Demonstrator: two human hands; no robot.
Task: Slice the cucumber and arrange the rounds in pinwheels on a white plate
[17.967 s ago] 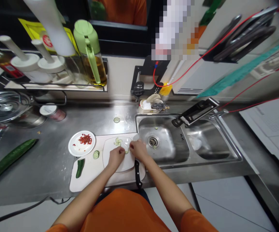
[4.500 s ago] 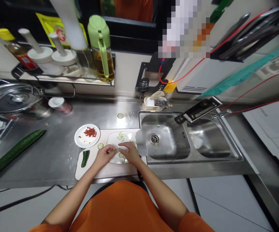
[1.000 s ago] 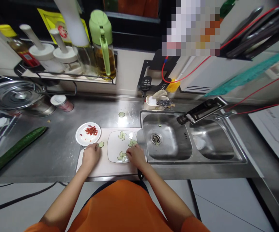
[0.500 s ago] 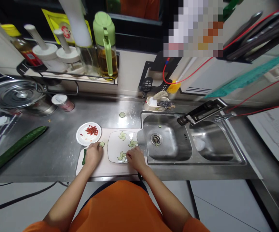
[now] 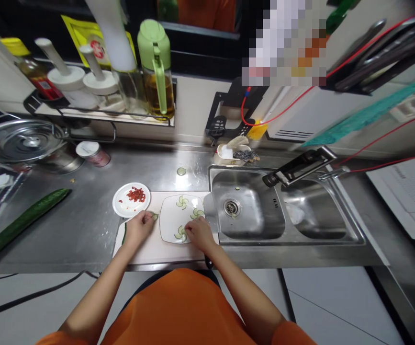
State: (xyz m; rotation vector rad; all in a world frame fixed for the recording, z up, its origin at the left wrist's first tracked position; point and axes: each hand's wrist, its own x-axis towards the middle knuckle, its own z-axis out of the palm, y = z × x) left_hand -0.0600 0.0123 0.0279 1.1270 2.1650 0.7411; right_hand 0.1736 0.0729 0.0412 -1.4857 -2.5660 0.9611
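Observation:
My left hand (image 5: 139, 227) is pinched on a thin cucumber slice (image 5: 154, 217) over the left part of the white cutting board (image 5: 146, 254). My right hand (image 5: 199, 233) has its fingers drawn together over the right edge of the square white plate (image 5: 169, 211); whatever they hold is too small to make out. On that plate lie pinwheels of cucumber slices (image 5: 182, 202). Beyond my left hand stands a round white plate (image 5: 121, 208) with chopped red pieces (image 5: 136, 194). A dark green cucumber piece (image 5: 124, 233) shows beside my left hand.
A whole cucumber (image 5: 24, 223) lies at the left of the steel counter. A cleaver blade (image 5: 212, 211) rests at the board's right edge, beside the double sink (image 5: 246, 206). A lone slice (image 5: 181, 171) lies behind the board. Bottles stand on the wall rack (image 5: 121, 116).
My left hand has lifted the cucumber slice and moved slightly right with it. My right hand has shifted a little left over the square plate.

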